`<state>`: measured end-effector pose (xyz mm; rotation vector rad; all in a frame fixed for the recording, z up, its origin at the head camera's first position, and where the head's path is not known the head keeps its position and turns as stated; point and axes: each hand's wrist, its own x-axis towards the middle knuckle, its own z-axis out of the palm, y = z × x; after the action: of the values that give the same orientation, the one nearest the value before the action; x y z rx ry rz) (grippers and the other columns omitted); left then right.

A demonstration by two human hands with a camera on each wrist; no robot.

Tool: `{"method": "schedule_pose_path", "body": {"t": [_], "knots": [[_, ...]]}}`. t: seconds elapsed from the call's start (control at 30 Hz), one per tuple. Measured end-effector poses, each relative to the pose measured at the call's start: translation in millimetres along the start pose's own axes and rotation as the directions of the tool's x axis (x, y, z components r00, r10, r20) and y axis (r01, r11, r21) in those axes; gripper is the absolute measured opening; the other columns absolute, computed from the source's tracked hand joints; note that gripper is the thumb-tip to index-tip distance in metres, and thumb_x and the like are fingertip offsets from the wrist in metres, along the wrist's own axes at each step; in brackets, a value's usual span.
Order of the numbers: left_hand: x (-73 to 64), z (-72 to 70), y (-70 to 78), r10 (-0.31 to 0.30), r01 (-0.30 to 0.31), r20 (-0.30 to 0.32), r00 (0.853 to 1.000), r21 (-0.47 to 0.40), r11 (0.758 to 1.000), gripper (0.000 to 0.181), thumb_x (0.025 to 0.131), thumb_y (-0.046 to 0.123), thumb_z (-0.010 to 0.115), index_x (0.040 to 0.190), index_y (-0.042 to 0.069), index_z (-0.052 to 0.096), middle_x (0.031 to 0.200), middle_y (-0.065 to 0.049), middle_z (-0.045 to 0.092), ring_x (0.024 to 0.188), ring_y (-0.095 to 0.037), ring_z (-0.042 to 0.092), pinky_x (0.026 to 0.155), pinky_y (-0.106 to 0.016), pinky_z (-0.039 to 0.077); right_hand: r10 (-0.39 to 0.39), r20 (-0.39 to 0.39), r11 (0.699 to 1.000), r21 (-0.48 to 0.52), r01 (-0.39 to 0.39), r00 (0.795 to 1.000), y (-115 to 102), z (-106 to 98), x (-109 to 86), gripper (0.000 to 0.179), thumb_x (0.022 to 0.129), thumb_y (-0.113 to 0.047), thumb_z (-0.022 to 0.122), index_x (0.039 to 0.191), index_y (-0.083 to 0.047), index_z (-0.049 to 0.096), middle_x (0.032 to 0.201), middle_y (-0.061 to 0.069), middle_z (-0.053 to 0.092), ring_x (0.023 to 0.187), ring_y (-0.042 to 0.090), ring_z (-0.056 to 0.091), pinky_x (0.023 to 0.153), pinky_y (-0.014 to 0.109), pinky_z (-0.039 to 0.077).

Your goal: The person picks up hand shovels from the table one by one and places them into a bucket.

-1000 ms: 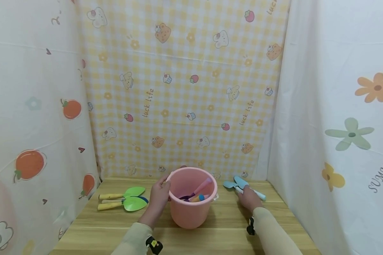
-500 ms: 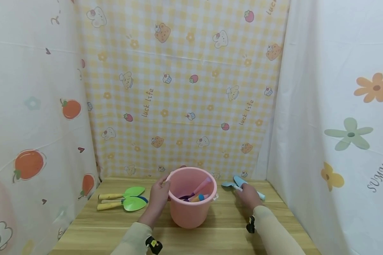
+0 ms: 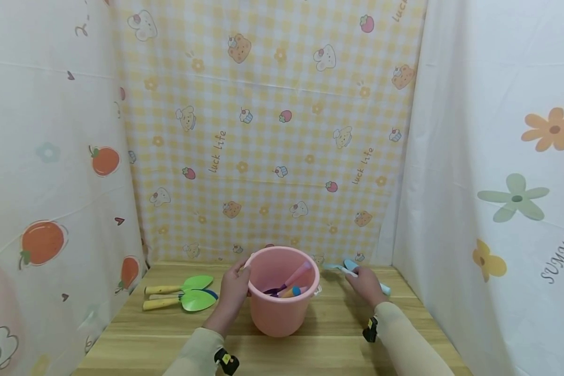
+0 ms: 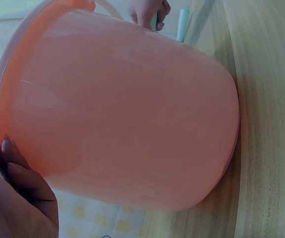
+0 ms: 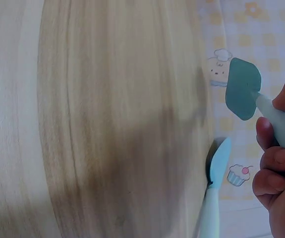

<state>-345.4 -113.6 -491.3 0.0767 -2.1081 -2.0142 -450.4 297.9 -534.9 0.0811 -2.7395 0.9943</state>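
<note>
The pink bucket [image 3: 279, 316] stands upright on the table, and my left hand [image 3: 235, 287] grips its rim on the left side. Inside it lie a pink-handled tool [image 3: 299, 273] with a purple end and an orange handle [image 3: 289, 294] with a blue tip. To the bucket's right, my right hand [image 3: 367, 286] holds a small garden shovel [image 5: 243, 89] by its pale handle, fingers curled round it. The shovel's blue-green blade is raised off the table in the right wrist view. A second light blue trowel [image 5: 219, 161] lies on the table beneath that hand, partly hidden in the head view.
Left of the bucket, two green shovels [image 3: 199, 301] with yellowish wooden handles lie over a dark blue blade [image 3: 213, 294]. Patterned cloths [image 3: 272, 156] hang behind the wooden table [image 3: 305, 355] and along both sides. A white handle mount [image 3: 318, 290] juts from the bucket's right side.
My right hand has lifted the small shovel and tilted it, its blade turning edge-on and shifting slightly left. The other trowel stays down. My left hand and the bucket have not moved.
</note>
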Motion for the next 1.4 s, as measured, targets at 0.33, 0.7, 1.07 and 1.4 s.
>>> {"method": "schedule_pose_path", "body": {"t": [0.33,0.7,1.07,1.4], "knots": [[0.4,0.1,1.2,0.001,-0.001,0.0,1.0,0.01,1.0,0.049,0.117,0.035,0.055,0.16,0.013,0.059,0.077,-0.007,0.061,0.07,-0.019,0.061,0.068,-0.03,0.058,0.019,0.018,0.992,0.128,-0.022,1.0,-17.2,-5.6,-0.2,0.023,0.106,-0.025,0.067,0.095,-0.006,0.073,0.082,0.004,0.07,0.066,0.02,0.052,0.058,0.034,0.044],[-0.3,-0.4,0.3,-0.003,0.003,-0.002,1.0,0.004,1.0,0.049,0.116,0.035,0.056,0.159,0.012,0.059,0.077,-0.006,0.061,0.069,-0.018,0.061,0.067,-0.029,0.058,0.001,0.003,0.986,0.168,-0.002,1.0,-35.1,-11.7,-2.6,0.024,0.103,-0.023,0.065,0.091,-0.005,0.076,0.083,0.008,0.073,0.06,0.019,0.048,0.053,0.03,0.04],[-0.4,0.2,1.7,0.002,-0.002,-0.005,1.0,-0.003,1.0,0.049,0.116,0.034,0.055,0.159,0.011,0.059,0.077,-0.007,0.06,0.068,-0.018,0.06,0.066,-0.029,0.057,-0.027,-0.032,0.982,0.184,0.032,0.999,-60.9,-22.9,-7.4,0.026,0.103,-0.025,0.067,0.092,-0.004,0.079,0.088,0.009,0.069,0.07,0.024,0.052,0.056,0.031,0.042],[-0.9,0.0,2.1,0.01,-0.01,-0.005,1.0,-0.002,1.0,0.05,0.116,0.034,0.056,0.159,0.009,0.059,0.069,-0.002,0.056,0.064,-0.016,0.058,0.063,-0.028,0.056,-0.061,-0.024,0.965,0.255,0.065,0.998,-86.8,-32.0,-15.2,0.022,0.104,-0.022,0.068,0.091,-0.007,0.077,0.078,0.007,0.072,0.055,0.013,0.043,0.049,0.026,0.035]]}}
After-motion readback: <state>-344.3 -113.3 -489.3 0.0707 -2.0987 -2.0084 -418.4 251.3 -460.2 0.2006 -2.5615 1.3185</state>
